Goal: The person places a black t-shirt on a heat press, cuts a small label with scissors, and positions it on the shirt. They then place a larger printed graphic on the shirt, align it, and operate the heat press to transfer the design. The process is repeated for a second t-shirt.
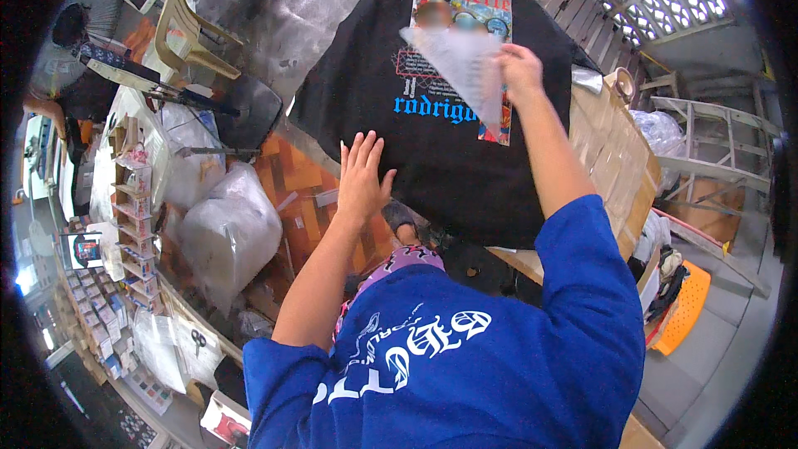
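A black garment (349,66) is spread out ahead of me, printed with a colourful picture panel (499,21) and red, white and blue lettering. My right hand (519,75) pinches the edge of a translucent sheet (457,75), which is partly lifted, folded diagonally over the printed panel; part of the print shows hazily or is hidden beneath it. My left hand (362,173) rests flat on the garment's lower left, fingers apart and holding nothing.
Cardboard covers the worktop (615,166) at right, beside a metal ladder (715,166) and orange plastic item (682,308). At left are a beige chair (187,41), plastic-wrapped bundles (229,237), a narrow rack (133,233), scissors (199,339) and another person's arm (46,112) near the edge.
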Demonstrator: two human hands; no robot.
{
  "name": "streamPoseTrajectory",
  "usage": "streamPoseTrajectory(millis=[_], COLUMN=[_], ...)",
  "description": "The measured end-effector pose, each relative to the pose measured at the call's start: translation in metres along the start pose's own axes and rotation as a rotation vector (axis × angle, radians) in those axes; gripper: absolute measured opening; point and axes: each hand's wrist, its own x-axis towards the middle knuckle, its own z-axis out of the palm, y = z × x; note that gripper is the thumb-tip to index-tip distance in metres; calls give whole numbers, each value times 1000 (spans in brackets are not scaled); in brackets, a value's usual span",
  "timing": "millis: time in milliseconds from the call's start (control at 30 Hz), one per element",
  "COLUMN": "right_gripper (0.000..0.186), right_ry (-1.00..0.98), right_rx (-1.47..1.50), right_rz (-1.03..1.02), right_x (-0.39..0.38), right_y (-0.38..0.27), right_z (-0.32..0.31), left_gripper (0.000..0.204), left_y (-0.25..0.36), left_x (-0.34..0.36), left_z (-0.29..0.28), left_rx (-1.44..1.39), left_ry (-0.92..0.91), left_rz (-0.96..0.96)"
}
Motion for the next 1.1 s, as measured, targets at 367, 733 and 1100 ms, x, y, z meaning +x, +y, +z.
streamPoseTrajectory(millis=[367,733,1100], right_gripper=[21,62,82], right_ry=[808,-1139,-1541], right_rx=[36,838,-270], right_rz=[-763,-93,-595], right_x=[96,-236,-737], right_y=[-308,-60,46], right_z=[-316,157,493], left_gripper=[49,32,22], left_y=[-17,-43,53], left_x=[-57,-423,-676], left_z=[-68,-179,-307], left_rx=[-366,-156,546], left_ry=[221,36,1134], left_rz=[-44,-1036,-1316])
